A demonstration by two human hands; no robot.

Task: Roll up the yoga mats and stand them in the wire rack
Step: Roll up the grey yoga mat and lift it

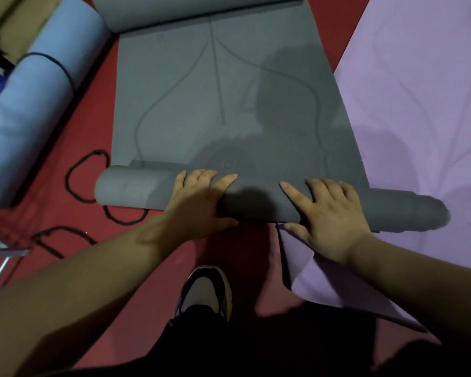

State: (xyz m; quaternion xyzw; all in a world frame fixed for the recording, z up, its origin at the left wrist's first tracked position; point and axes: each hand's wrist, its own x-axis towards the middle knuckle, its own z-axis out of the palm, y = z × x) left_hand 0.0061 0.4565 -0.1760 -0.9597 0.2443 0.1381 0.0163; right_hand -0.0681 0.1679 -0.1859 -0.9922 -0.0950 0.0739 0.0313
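Grey mat (215, 104) lies flat on red floor (93, 110), printed line pattern facing up; near end is wound into a roll (131, 187) lying crosswise just ahead of the person; far end (174, 9) curls up too at top of frame.

Left hand (199, 202) lies flat on top of the roll, left of centre, fingers straight and spread, thumb down the near side; right hand (332, 213) does the same right of centre, palm down, fingers splayed, thumb at the roll's near lower edge; neither hand is curled round anything, both press on the roll. Roll's right end pokes out unevenly and rests over the purple mat (419, 104).

Purple mat is spread flat just right of the grey one, edges overlapping; its near corner is folded up below the right wrist.

Left side: blue rolled mat (38, 104) on the floor with a black cord (63, 69) round it; tan roll (14, 31) beyond it; loose black cord loops (74, 180) on the floor beside and partly under the grey roll's left end. Metal frame (0, 251) at lower left edge, cannot tell if it is the rack. One shoe (206, 292) below the hands.
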